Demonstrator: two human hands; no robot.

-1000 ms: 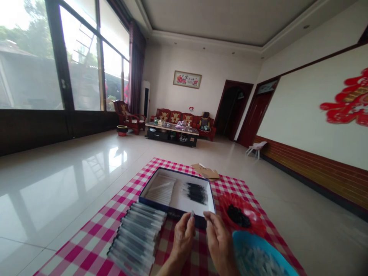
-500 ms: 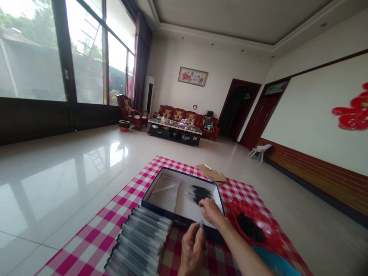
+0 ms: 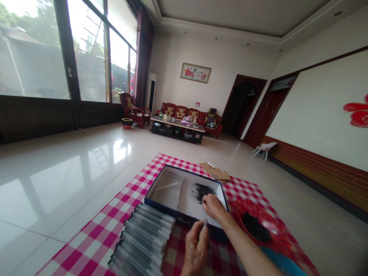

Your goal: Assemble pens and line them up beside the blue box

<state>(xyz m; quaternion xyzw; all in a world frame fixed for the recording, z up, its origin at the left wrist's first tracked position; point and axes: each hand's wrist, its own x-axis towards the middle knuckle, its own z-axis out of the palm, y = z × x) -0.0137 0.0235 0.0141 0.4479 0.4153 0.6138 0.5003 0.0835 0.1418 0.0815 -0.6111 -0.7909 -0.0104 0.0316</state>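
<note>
Box: the step in hand looks like a reach for the dark sticks, which lie bunched in its right half, toward the far edge.
Right hand: inside the box, its forearm crossing the near edge by the near right corner; the grip is curled, fingertips drawn close together at the near side of the bunch, but whether they hold or touch a stick I cannot tell.
Left hand: just outside the box's near edge, thumb and finger pinched on a small clear piece, its top poking up.
Next move: probably calls for a fine fingertip pinch, one stick parted from its neighbours.
Desk: clear barrels lie beyond the box's near left corner; the red bowl stands along the desk's right edge.
</note>
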